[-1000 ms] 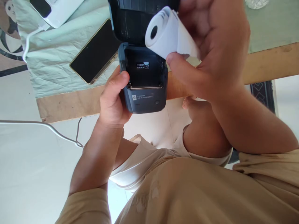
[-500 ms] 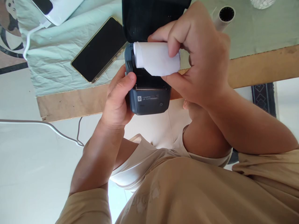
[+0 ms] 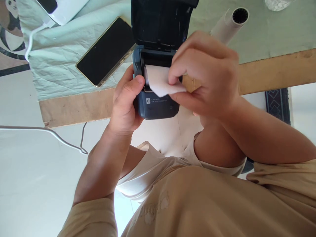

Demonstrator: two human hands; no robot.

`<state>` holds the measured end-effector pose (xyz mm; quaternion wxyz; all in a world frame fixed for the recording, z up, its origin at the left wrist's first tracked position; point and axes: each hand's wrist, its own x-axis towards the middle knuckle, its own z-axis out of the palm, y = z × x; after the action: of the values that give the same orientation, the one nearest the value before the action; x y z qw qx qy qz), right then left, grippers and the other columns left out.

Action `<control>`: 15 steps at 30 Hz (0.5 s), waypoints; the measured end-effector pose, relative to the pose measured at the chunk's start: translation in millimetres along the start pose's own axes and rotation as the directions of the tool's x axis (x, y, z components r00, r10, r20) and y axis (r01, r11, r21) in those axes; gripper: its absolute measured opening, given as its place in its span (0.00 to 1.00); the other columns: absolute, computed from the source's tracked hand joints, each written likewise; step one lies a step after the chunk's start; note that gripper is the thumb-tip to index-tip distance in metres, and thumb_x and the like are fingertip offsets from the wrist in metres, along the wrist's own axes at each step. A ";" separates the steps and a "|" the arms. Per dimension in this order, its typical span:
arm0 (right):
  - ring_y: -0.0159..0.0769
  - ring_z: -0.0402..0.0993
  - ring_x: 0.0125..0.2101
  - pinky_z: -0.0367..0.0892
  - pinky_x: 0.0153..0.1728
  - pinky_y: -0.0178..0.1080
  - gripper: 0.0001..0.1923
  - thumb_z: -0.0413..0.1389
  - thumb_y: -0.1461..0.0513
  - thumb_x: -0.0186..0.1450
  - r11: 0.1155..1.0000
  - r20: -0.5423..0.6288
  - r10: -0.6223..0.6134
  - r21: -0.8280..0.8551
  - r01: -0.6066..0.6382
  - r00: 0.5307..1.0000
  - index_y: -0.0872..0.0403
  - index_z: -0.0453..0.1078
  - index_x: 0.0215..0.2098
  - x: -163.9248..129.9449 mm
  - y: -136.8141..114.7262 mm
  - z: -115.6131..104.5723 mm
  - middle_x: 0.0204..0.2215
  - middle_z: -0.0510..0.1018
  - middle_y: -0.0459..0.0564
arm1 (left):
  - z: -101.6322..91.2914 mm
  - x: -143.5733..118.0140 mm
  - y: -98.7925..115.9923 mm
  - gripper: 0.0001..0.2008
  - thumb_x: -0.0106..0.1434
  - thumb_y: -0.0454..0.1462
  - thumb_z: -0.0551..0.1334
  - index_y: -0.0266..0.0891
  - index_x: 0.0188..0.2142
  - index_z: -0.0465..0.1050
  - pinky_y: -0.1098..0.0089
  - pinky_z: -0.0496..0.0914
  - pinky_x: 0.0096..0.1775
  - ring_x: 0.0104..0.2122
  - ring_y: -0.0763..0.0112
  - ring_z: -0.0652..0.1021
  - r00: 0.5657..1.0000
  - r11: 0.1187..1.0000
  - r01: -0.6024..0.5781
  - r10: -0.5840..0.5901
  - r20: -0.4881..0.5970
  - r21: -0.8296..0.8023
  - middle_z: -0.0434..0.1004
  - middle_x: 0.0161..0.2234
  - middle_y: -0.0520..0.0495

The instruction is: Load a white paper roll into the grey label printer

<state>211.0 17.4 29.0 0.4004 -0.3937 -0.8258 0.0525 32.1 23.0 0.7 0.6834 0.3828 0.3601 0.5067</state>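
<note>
My left hand (image 3: 128, 98) is closed round the left side of a small dark label printer (image 3: 158, 110), its thumb resting on the rim. The printer's black lid (image 3: 160, 23) stands raised at the far side. A white paper roll (image 3: 159, 77) sits in the open compartment, with its loose end drawn over the printer's near edge. My right hand (image 3: 204, 75) pinches that loose end between thumb and fingers; it hides the compartment's right part.
A black phone (image 3: 106, 51) lies on the pale green cloth (image 3: 56, 72) left of the printer. Farther back are a white device (image 3: 64, 11) with a cable, a white tube (image 3: 228, 26) and a clear glass-like object (image 3: 277, 4). The wooden table edge (image 3: 76, 110) runs below.
My right hand has moved down and toward me. The paper roll has gone from above the printer into its compartment, and its loose end is now pulled forward. My left hand keeps its hold.
</note>
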 end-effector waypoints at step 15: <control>0.27 0.72 0.36 0.66 0.32 0.34 0.17 0.52 0.53 0.69 0.971 -0.269 0.207 0.175 -0.164 0.940 0.54 0.66 0.50 -3.9 25.4 0.7 0.49 0.73 0.48 | -14.0 8.4 -11.8 0.32 0.55 0.43 0.72 0.47 0.57 0.63 0.64 0.74 0.49 0.53 0.64 0.78 0.936 0.977 -0.209 0.192 0.295 0.028 0.77 0.49 0.53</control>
<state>227.4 32.3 15.9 0.5371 -0.4422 -0.7120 0.0946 26.6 31.1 -16.9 0.6621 0.5079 0.2294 0.5011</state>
